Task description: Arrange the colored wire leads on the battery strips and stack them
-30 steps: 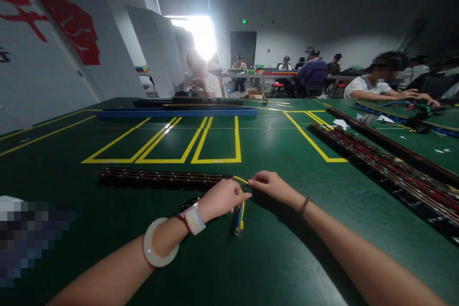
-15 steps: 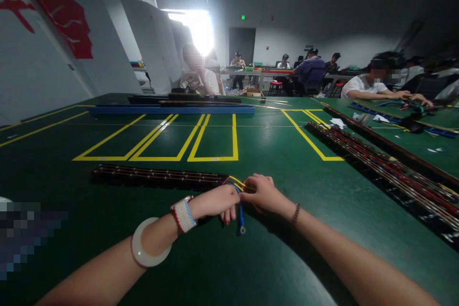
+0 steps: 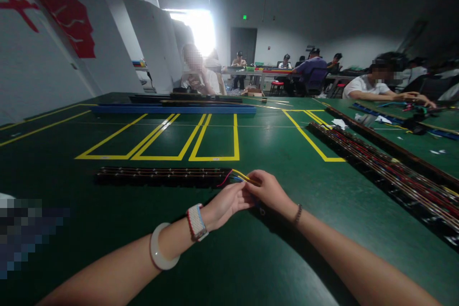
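Note:
A long black strip (image 3: 161,177) with thin wires along it lies on the green table, and yellow, blue and pink wires (image 3: 238,175) come out of its right end. My right hand (image 3: 267,190) is closed round these wires just past that end. Touching it from the left is my left hand (image 3: 233,201), palm turned up, fingers together against the wires and partly hidden behind my right hand. A small ring terminal (image 3: 262,211) shows dimly below my right hand.
Yellow tape (image 3: 215,158) marks boxes on the green table (image 3: 201,267). A blue rail (image 3: 172,109) lies at the far edge. Dark strips with many wires (image 3: 380,177) run along the right. A person (image 3: 371,87) works at the right; others sit farther back.
My left hand has turned palm up and moved slightly right, against my right hand. The blue wires with ring terminals no longer hang in plain view. The pink wire now curves free.

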`<control>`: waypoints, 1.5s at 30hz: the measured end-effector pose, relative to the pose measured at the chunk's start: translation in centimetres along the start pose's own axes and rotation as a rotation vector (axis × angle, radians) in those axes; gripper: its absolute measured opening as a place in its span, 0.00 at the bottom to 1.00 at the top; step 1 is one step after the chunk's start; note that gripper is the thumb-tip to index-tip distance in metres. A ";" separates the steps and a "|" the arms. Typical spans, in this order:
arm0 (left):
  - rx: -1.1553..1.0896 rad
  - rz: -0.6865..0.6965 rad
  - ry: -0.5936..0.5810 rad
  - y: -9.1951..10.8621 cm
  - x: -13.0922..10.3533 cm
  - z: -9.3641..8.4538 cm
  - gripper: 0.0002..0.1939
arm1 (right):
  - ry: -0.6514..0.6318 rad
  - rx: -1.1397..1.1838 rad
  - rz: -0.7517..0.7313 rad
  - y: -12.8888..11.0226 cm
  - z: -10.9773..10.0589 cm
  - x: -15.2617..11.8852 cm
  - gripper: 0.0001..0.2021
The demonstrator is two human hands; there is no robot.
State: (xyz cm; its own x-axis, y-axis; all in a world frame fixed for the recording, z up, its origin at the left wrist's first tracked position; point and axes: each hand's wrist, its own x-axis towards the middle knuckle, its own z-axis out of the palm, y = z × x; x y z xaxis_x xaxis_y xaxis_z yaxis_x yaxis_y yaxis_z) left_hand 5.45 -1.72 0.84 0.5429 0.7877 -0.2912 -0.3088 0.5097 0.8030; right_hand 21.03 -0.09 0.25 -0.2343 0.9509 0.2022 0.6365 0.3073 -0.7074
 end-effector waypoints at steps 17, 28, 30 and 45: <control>-0.258 0.051 0.003 -1.6 1.4 -1.0 0.11 | 0.043 -0.694 -0.388 -2.9 0.2 -1.6 0.07; -0.175 0.026 -0.044 -1.3 0.9 -0.8 0.16 | -0.371 -0.466 -0.090 -3.7 -1.7 0.2 0.13; -0.170 0.032 -0.059 -1.4 0.9 -0.9 0.15 | -0.390 -0.515 -0.102 -3.7 -1.9 0.6 0.13; -0.117 -0.051 0.039 -1.0 1.0 -1.2 0.12 | -0.362 -1.098 -0.833 -1.2 -3.6 7.3 0.08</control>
State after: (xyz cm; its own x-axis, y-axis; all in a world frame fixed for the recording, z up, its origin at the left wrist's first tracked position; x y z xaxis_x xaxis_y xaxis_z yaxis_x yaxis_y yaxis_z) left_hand 5.36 -0.99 -0.86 0.5302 0.7715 -0.3517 -0.3720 0.5844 0.7211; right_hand 21.24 6.62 4.98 -0.8822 0.4707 -0.0084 0.4196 0.7944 0.4391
